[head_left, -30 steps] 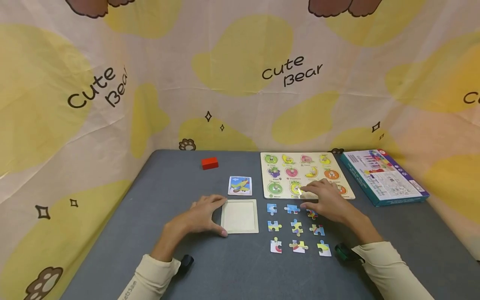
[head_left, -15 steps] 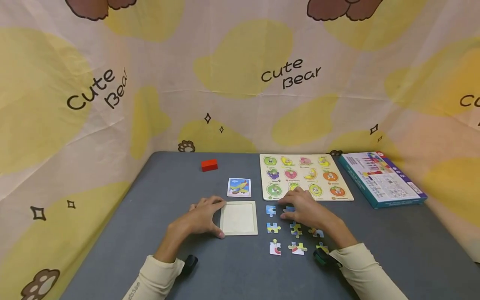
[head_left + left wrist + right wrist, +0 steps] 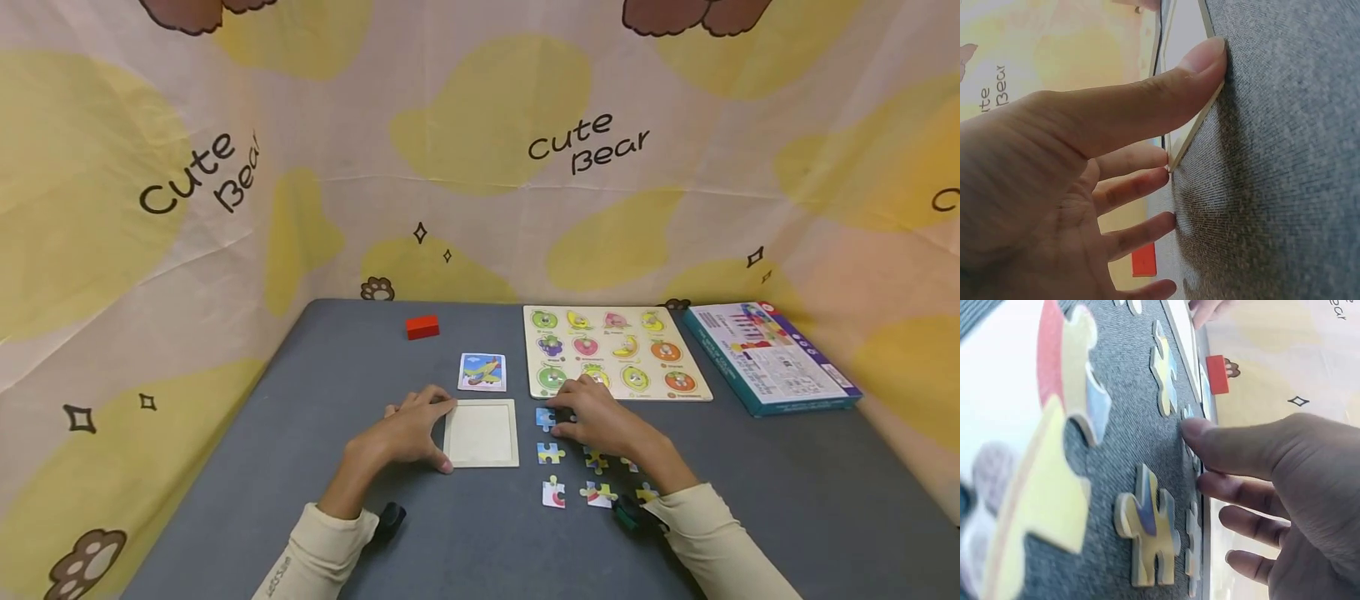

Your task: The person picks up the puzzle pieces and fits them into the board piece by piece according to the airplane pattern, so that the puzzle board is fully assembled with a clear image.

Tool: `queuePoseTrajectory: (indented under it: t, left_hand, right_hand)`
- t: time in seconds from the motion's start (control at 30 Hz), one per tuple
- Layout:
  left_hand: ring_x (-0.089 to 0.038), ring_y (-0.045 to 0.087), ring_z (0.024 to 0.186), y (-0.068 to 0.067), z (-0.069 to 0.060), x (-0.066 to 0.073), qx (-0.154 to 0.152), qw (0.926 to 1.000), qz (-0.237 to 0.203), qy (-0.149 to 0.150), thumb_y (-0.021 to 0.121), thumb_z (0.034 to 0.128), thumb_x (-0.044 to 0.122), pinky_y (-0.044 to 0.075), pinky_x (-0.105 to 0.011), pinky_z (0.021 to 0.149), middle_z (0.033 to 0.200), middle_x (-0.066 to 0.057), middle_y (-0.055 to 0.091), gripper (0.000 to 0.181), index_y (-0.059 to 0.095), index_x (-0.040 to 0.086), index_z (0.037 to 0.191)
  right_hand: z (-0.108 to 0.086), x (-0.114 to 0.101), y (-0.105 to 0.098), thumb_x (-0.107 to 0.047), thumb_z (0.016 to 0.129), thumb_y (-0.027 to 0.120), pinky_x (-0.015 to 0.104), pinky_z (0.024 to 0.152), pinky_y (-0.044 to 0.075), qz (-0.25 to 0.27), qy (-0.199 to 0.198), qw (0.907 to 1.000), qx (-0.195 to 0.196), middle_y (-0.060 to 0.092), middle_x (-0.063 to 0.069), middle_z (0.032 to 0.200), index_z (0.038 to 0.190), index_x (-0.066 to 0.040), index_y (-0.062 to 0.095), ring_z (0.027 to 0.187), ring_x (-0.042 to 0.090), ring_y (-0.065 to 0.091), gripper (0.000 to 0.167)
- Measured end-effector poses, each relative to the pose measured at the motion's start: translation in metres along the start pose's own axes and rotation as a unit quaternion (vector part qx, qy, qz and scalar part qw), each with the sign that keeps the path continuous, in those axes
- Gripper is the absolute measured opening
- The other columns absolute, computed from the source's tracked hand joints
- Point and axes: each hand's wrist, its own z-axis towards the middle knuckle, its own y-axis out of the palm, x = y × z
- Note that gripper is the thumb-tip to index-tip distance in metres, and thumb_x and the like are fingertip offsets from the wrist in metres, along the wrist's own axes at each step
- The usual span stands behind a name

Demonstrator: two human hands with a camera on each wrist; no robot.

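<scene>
Grey bench (image 3: 465,550) bore an unfilled jigsaw tray (image 3: 482,433), left hand (image 3: 405,429) touching it, fingers spread; puzzle pieces (image 3: 597,495) waited outside — right hand (image 3: 600,419), loosely bent, was at blue piece (image 3: 544,419), hold unclear.

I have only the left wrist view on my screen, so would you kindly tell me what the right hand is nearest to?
Observer: In the head view, the right hand is at a blue puzzle piece, the one at the tray end of the far row; whether it touches it, I cannot tell.
Operator: Thank you. Is there any picture lying near the tray?
Observer: Yes, just beyond it lies a small card showing a yellow plane.
Operator: And what does the right wrist view add, if I may ask?
Observer: It shows a mostly yellow piece with a purple-blue patch, lying apart from that hand.
</scene>
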Motion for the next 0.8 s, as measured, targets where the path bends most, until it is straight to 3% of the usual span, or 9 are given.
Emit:
queuePoseTrajectory:
  t: [0.2,0.8]
  left_hand:
    - [-0.033,0.043,0.139,-0.0006,-0.0010,-0.0022,-0.002,1.0000,-0.003,0.004,0.097,0.0749,0.029,0.033,-0.063,0.105,0.154,-0.008,0.046,0.095,0.052,0.012,0.157]
    - [-0.034,0.042,0.143,-0.0052,-0.0046,-0.0050,-0.026,0.9996,-0.001,0.008,0.093,0.0801,0.031,0.030,-0.064,0.106,0.157,-0.008,0.043,0.095,0.046,0.013,0.161]
  right_hand:
    - [0.0043,-0.0012,0.0030,-0.024,0.094,0.082,0.046,0.091,0.045,0.002,0.014,0.9999,-0.001,0.070,0.005,0.114,0.117,-0.007,0.080,0.104,0.023,0.054,0.029]
    - [0.0067,0.0019,0.0033,-0.027,0.091,0.085,0.042,0.087,0.045,0.020,0.009,0.9997,0.009,0.071,-0.001,0.101,0.102,-0.009,0.080,0.096,0.018,0.052,0.021]
